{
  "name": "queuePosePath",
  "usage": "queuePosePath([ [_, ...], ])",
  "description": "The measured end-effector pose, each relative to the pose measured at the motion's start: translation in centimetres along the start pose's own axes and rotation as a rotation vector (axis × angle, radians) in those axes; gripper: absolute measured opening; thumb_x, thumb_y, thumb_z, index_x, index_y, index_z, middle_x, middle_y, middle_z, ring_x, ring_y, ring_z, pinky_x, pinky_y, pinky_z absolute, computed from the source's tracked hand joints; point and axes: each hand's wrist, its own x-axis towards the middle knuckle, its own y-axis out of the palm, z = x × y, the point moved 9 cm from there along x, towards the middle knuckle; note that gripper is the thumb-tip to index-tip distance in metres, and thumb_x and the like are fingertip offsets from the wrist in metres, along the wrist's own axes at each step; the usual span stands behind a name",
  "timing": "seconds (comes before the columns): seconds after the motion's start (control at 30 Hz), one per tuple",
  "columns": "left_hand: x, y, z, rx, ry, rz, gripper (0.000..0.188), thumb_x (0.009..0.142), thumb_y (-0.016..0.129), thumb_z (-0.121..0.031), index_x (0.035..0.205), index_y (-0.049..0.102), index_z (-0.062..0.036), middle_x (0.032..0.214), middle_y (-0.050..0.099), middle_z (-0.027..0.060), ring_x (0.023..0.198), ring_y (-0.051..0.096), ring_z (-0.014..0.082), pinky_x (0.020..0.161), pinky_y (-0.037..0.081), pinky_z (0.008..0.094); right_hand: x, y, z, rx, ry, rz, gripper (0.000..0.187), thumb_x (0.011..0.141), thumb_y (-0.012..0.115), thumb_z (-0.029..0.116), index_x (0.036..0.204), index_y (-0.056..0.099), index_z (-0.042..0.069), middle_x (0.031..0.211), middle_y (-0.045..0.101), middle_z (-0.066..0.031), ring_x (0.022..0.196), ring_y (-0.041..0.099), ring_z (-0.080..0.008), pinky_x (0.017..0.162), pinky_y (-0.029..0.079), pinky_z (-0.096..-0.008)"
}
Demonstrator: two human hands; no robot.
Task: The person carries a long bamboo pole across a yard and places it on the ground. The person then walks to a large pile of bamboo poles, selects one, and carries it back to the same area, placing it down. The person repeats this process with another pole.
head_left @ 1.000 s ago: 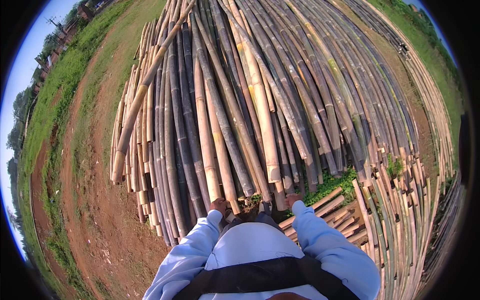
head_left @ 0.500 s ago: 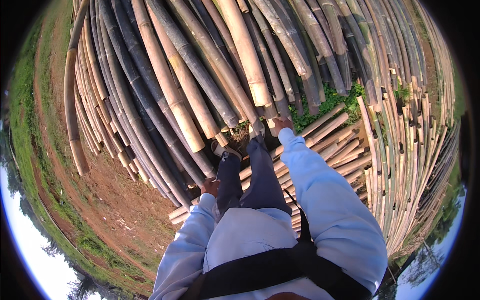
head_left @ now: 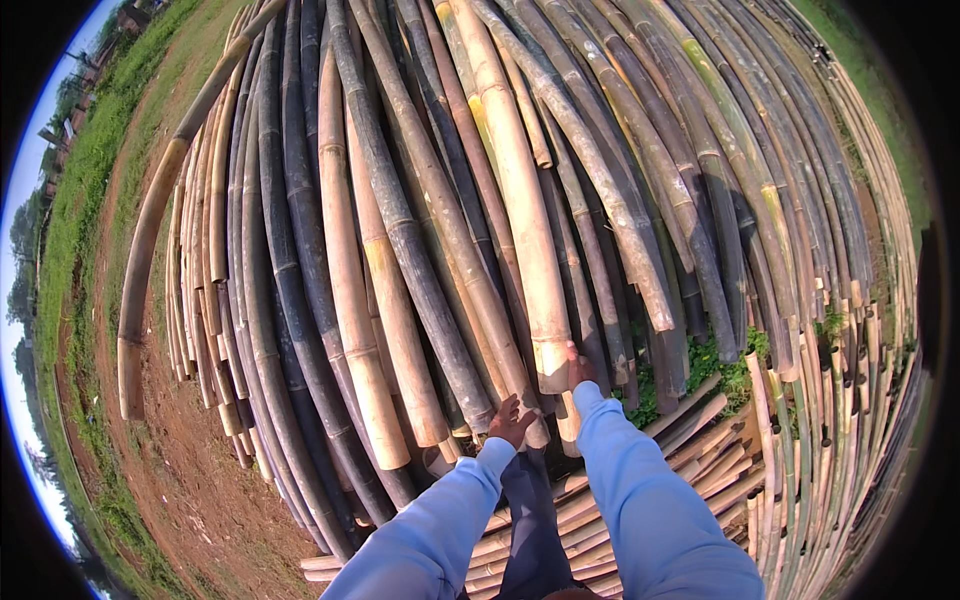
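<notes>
Long bamboo poles lie side by side, their cut ends pointing toward me. My right hand (head_left: 579, 368) is closed against the right side of a thick pale bamboo pole (head_left: 527, 250), close to its cut end; part of the grip is hidden. To its left and slightly nearer, my left hand (head_left: 511, 424) is open with fingers spread. It hovers over or touches the end of a mottled brown bamboo pole (head_left: 480, 300); which of the two I cannot tell. A dark grey bamboo pole (head_left: 415, 245) ends just left of that hand.
Shorter cut bamboo lengths (head_left: 690, 450) lie crosswise below the pole ends, around my legs. More bamboo stacks (head_left: 800, 440) stand at right. Green plants (head_left: 705, 370) grow between piles. Reddish soil (head_left: 190, 490) and grass (head_left: 75, 200) are at left. One curved pole (head_left: 150, 270) sticks out far left.
My left hand has left a dark pole at the left and moved right, toward the middle. My right hand has shifted onto the thick pale pole's end. The view has tilted up.
</notes>
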Motion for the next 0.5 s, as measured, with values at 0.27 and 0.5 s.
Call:
queuePosePath([
  [0.27, 5.4, 4.4, -1.8, 0.141, -0.145, -0.08, 0.092, 0.071, 0.062, -0.056, 0.134, 0.027, 0.0008, 0.133, 0.037, 0.0244, 0.124, 0.037, 0.0323, 0.102, 0.031, 0.036, -9.6, -5.2, 10.3, -0.033, -0.596, -0.101, 0.055, 0.076, 0.066, 0.032, 0.117, 0.05, -0.002, 0.11, 0.054, -0.0233, 0.103, 0.052, -0.0345, 0.092, 0.037, -0.0389],
  [0.5, 4.1, 3.4, -1.4, 0.075, -0.107, -0.007, 0.089, 0.072, 0.061, -0.055, 0.133, 0.031, 0.0016, 0.124, 0.048, 0.0213, 0.118, 0.045, 0.0296, 0.098, 0.035, 0.0342, -10.6, -21.2, 16.5, -0.435, -0.608, -0.708, 0.059, 0.069, 0.07, 0.029, 0.116, 0.05, 0.001, 0.115, 0.052, -0.0191, 0.104, 0.051, -0.0322, 0.088, 0.039, -0.0414],
])
